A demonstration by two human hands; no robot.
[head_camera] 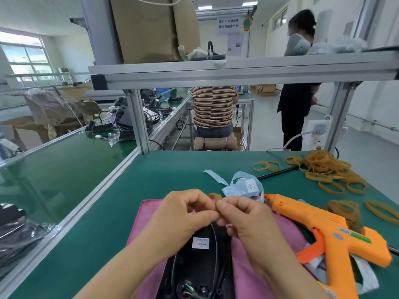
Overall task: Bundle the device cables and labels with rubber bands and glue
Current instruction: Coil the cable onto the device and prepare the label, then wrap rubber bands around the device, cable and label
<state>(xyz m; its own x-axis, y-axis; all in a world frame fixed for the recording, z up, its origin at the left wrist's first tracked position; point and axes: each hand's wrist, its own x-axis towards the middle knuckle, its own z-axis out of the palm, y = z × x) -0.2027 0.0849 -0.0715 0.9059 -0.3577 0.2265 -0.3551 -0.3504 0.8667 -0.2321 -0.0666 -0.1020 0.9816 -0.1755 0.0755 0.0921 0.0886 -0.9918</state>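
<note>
Rubber band [214,197] sits at frame centre, pinched between the left hand [185,214] and right hand [245,216], whose curled fingertips meet just above the black device [200,262].

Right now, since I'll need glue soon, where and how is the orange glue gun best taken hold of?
Probably by the handle, with the right hand coming from the near right side once it lets go of the rubber band. The glue gun lies flat on its side, handle pointing toward you, trigger on its left, nozzle aimed away.
</note>
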